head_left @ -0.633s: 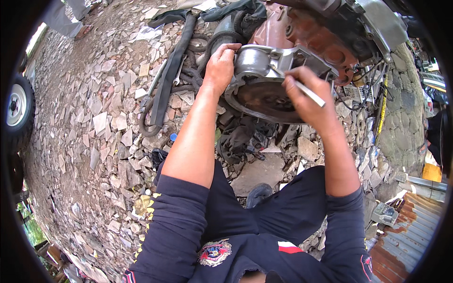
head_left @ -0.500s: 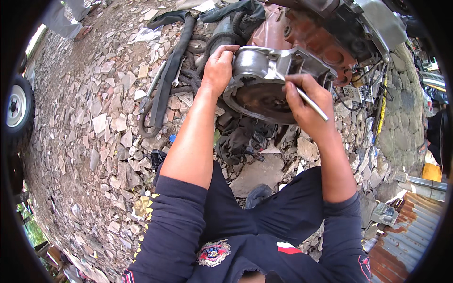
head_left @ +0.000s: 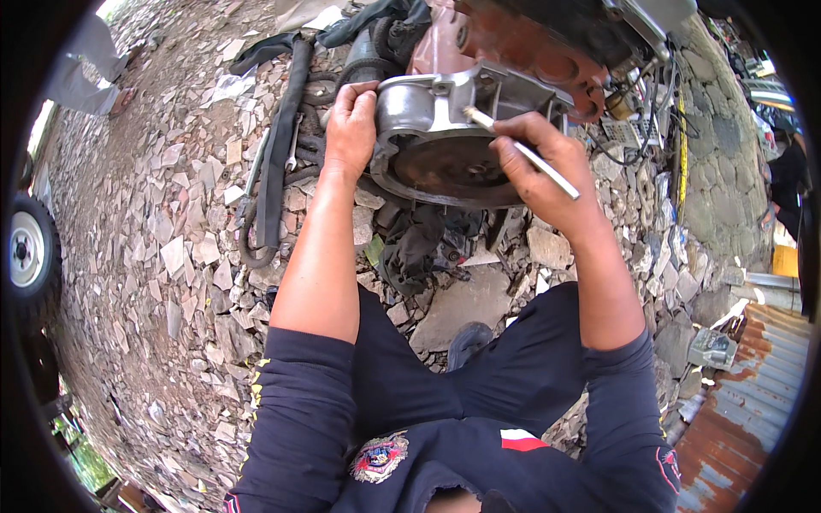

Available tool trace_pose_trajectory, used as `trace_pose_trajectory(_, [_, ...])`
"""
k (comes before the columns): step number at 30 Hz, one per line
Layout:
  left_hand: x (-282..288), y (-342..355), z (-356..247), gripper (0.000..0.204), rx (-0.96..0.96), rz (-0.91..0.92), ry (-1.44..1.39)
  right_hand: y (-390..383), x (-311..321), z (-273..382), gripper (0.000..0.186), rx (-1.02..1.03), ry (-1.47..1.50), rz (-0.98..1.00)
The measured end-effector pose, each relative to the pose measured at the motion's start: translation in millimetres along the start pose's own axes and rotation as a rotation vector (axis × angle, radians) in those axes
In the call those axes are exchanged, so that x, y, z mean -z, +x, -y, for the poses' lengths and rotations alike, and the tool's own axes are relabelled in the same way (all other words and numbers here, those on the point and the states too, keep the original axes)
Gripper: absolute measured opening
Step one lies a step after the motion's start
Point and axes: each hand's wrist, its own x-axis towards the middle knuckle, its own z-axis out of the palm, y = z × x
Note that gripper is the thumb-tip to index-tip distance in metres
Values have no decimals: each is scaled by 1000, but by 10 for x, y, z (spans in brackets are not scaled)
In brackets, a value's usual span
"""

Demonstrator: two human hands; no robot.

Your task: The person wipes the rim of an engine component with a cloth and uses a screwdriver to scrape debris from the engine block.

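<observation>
My left hand (head_left: 349, 132) grips the left rim of a silver metal housing (head_left: 409, 104), which has a dark rusty disc (head_left: 436, 166) in its lower opening. My right hand (head_left: 543, 162) is closed around a slim white-handled brush (head_left: 558, 178), its bristle tip at the housing's front face, right of my left hand. The housing sits against a reddish-brown engine block (head_left: 534, 56). Below it, dark crumpled cloth (head_left: 406, 256) lies among the stones.
Dark hoses and straps (head_left: 282, 145) and a wrench (head_left: 293, 150) lie left of the housing on broken-stone ground (head_left: 162, 299). A tyre (head_left: 30, 252) stands far left. Other people's legs (head_left: 85, 68) and dark clothing (head_left: 782, 184) show at the edges. Rusty corrugated sheet (head_left: 744, 402) lies lower right.
The view has turned slightly, with the engine and housing appearing further left and higher. My right hand and brush have shifted over the housing's front face; my left hand keeps its grip.
</observation>
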Motion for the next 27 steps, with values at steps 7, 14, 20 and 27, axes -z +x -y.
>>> trace_pose_trajectory(7, [-33,-41,37,26,-23,-30,8,-390,452,-328,14,-255,-3,372])
trace_pose_trajectory(14, [-56,-108,65,28,-140,-105,8,-1242,148,-1669,30,-867,-174,666])
trace_pose_trajectory(20, [-180,-104,70,28,-115,-137,36,-2022,-272,-3038,38,-926,-152,618])
trace_pose_trajectory(27, [-158,-113,58,35,-108,-193,206,-1774,-1391,-2716,48,-317,-89,375])
